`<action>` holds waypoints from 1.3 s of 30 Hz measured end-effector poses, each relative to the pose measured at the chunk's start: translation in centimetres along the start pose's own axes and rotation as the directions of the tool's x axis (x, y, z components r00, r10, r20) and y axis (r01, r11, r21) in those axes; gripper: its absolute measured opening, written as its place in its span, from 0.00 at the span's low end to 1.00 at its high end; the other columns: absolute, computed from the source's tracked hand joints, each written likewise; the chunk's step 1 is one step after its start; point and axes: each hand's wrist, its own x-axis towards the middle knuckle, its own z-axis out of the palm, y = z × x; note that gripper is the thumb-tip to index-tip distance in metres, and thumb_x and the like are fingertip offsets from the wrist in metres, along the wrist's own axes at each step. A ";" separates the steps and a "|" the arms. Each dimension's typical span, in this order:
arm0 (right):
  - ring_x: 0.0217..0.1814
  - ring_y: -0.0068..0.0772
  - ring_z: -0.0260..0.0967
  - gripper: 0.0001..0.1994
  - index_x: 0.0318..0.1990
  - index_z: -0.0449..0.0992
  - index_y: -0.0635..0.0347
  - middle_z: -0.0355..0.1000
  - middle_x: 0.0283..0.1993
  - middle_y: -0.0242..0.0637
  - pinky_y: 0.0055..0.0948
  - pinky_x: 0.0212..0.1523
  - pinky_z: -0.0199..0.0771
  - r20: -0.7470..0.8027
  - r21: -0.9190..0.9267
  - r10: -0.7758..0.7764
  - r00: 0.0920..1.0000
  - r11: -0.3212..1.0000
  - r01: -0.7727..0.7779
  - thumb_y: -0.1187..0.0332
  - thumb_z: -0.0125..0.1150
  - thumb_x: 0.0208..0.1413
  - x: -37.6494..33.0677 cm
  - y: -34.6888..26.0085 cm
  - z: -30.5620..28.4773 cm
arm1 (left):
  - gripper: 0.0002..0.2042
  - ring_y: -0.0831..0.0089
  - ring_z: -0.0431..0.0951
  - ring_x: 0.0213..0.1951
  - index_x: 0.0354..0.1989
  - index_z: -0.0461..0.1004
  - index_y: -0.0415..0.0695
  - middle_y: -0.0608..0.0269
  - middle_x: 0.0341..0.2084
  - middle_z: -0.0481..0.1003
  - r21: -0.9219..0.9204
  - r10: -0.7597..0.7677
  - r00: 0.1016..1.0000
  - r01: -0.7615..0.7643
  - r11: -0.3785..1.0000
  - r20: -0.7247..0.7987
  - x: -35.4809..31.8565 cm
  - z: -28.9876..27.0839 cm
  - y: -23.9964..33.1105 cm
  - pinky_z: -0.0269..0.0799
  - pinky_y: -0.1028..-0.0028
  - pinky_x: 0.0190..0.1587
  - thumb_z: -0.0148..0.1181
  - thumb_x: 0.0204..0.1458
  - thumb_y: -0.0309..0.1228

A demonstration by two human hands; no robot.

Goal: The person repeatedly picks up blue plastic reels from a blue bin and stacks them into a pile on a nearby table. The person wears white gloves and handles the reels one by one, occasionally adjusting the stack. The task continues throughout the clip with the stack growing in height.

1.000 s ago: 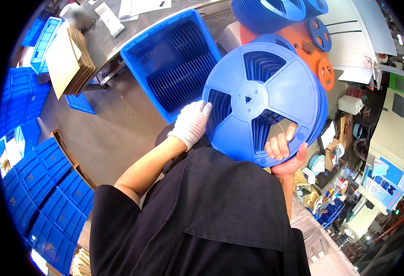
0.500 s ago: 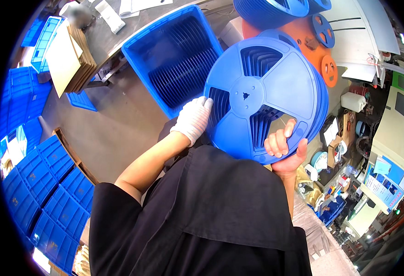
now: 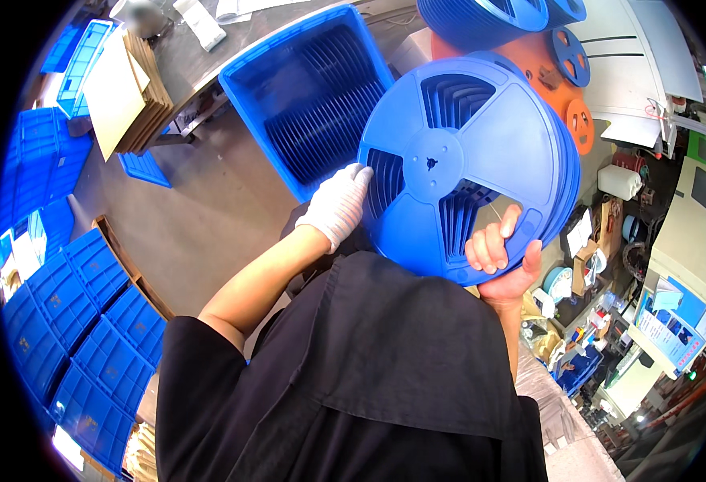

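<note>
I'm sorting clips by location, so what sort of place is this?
Likely a factory or workshop, judging by the stack of blue reels, the filled blue bin and the piled blue crates at left.

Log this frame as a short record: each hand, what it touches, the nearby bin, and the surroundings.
Left hand: white-gloved, at the left edge of the blue reels
Right hand: bare, gripping their lower-right rim, thumb outside
Reels: several stacked, front face toward the camera
Blue bin: beyond the left hand, holding rows of discs
Upper right: orange reel
Lower left: blue crates
</note>
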 end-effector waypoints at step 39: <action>0.31 0.35 0.68 0.29 0.49 0.65 0.61 0.71 0.32 0.38 0.38 0.37 0.74 -0.014 0.114 -0.139 0.990 0.984 0.139 0.40 0.50 0.59 1.3 -0.9 -5.2 | 0.14 0.55 0.74 0.52 0.43 0.68 0.43 0.53 0.50 0.70 -0.013 0.564 0.822 -0.565 0.825 0.078 -0.1 -4.4 -3.0 0.79 0.67 0.40 0.56 0.46 0.25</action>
